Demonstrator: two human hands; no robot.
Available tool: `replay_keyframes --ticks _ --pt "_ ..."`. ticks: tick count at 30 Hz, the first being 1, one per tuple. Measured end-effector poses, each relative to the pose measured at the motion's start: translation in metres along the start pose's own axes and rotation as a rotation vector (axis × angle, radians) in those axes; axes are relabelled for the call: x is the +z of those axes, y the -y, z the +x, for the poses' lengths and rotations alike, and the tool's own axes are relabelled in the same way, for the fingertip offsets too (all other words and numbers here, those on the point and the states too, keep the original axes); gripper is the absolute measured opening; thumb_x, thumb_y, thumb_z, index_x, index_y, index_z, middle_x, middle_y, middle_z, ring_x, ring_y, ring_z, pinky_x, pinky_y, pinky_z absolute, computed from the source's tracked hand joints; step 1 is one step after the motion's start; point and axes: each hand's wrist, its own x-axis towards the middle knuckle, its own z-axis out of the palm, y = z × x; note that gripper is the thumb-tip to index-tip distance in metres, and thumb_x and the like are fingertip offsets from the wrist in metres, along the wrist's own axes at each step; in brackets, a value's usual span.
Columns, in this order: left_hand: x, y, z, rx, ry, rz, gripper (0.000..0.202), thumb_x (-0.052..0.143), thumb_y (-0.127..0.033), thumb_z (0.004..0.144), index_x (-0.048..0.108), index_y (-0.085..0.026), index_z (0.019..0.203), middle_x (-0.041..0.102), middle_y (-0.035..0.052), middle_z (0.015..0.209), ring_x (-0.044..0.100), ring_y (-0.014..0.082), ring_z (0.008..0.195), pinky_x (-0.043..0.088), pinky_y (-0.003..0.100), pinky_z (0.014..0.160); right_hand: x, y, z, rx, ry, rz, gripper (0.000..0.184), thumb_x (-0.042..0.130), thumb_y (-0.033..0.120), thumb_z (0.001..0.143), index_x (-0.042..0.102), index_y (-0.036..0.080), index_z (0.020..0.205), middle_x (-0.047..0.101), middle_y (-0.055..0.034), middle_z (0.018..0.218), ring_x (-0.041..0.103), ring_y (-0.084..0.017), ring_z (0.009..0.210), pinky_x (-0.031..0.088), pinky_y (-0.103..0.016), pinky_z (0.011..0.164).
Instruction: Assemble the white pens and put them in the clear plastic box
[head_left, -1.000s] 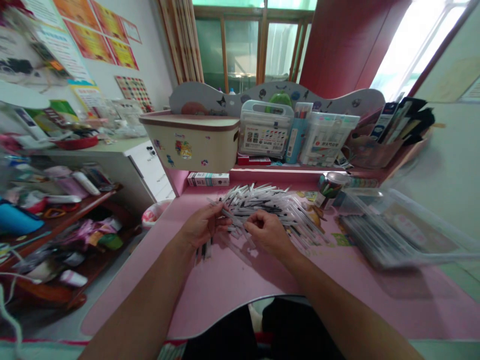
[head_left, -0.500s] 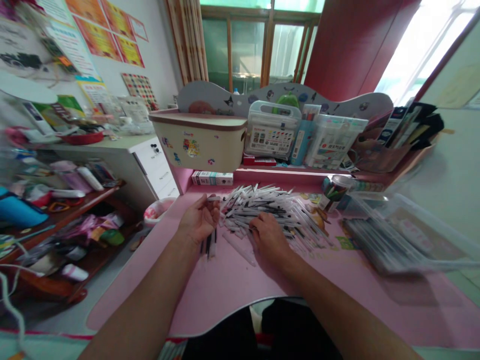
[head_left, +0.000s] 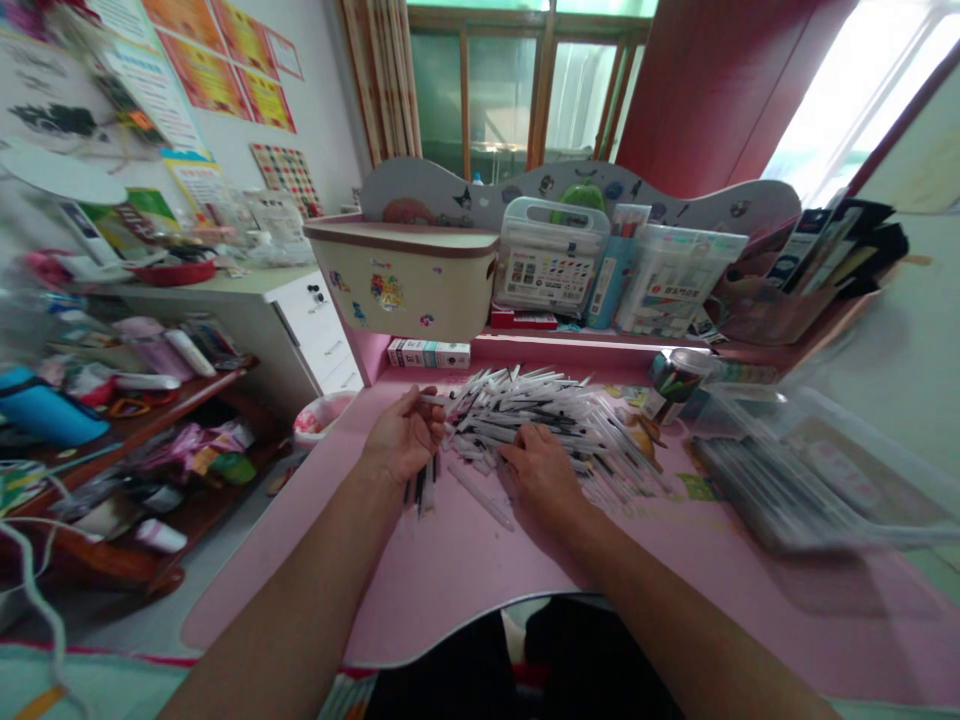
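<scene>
A heap of slim white, clear and black pens (head_left: 525,395) lies spread on the pink desk (head_left: 457,580). My left hand (head_left: 409,435) is at the heap's left side, palm turned up, fingers closed on a white pen (head_left: 433,400). Beneath that hand a few dark and clear pens (head_left: 426,490) lie side by side, partly covered. My right hand (head_left: 544,465) rests at the heap's near edge with its fingers curled down among the pens; what they grip is hidden. One clear pen-like tube (head_left: 480,495) lies apart between both hands.
On the right stands a clear plastic box (head_left: 847,470) with dark pens inside, beside a can of pens (head_left: 679,380). A shelf behind bears a cream lidded bin (head_left: 405,285) and clear pen cases (head_left: 555,260). A small bin (head_left: 322,415) stands left of the desk.
The view has shifted slightly, so everything sits a little further right. Both hands keep nearly the same place and pose at the heap.
</scene>
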Motion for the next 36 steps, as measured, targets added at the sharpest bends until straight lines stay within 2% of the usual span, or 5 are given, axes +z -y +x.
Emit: replay_keyframes --ticks 12,15,21,24,36 --pt "0.000 0.003 0.000 -0.002 -0.007 0.074 0.027 0.045 -0.012 0.097 0.063 -0.010 0.077 0.066 0.0061 0.058 0.066 0.0133 0.049 0.055 0.018 0.043 -0.002 -0.004 0.003 -0.022 0.041 0.074 0.011 0.058 0.015 0.084 0.068 0.017 0.080 0.061 -0.0095 0.090 0.050 -0.023 0.092 0.040 -0.038 0.087" --pt "0.000 0.009 0.000 -0.019 0.004 0.110 0.025 0.046 -0.009 0.095 0.064 -0.010 0.079 0.069 0.0070 0.060 0.068 0.0146 0.050 0.056 0.018 0.043 -0.002 -0.009 0.006 0.080 0.001 0.348 0.011 0.057 0.010 0.076 0.063 0.018 0.081 0.061 -0.0056 0.085 0.053 -0.020 0.086 0.043 -0.035 0.082" --pt "-0.003 0.026 0.000 -0.089 0.105 0.184 0.014 0.052 -0.008 0.093 0.065 -0.009 0.087 0.073 0.0105 0.070 0.073 0.0162 0.057 0.060 0.019 0.050 -0.011 -0.012 0.011 0.497 0.025 1.301 0.017 0.063 0.023 0.071 0.053 0.022 0.085 0.057 0.0024 0.079 0.052 -0.012 0.063 0.047 -0.024 0.054" --pt "-0.001 0.030 -0.003 -0.111 0.122 0.195 0.015 0.051 -0.008 0.094 0.065 -0.008 0.088 0.074 0.0113 0.072 0.073 0.0165 0.059 0.060 0.019 0.052 -0.016 -0.012 0.012 0.568 0.027 1.504 0.028 0.072 0.025 0.064 0.054 0.022 0.085 0.058 0.0022 0.084 0.052 -0.010 0.063 0.049 -0.023 0.051" --pt "-0.002 0.035 -0.004 -0.105 0.175 0.214 0.013 0.051 -0.005 0.093 0.063 -0.010 0.091 0.075 0.0121 0.078 0.075 0.0186 0.064 0.061 0.020 0.053 -0.017 -0.009 0.011 0.596 -0.028 1.525 0.025 0.074 0.028 0.065 0.066 0.021 0.088 0.056 0.0031 0.069 0.051 -0.010 0.058 0.046 -0.022 0.050"
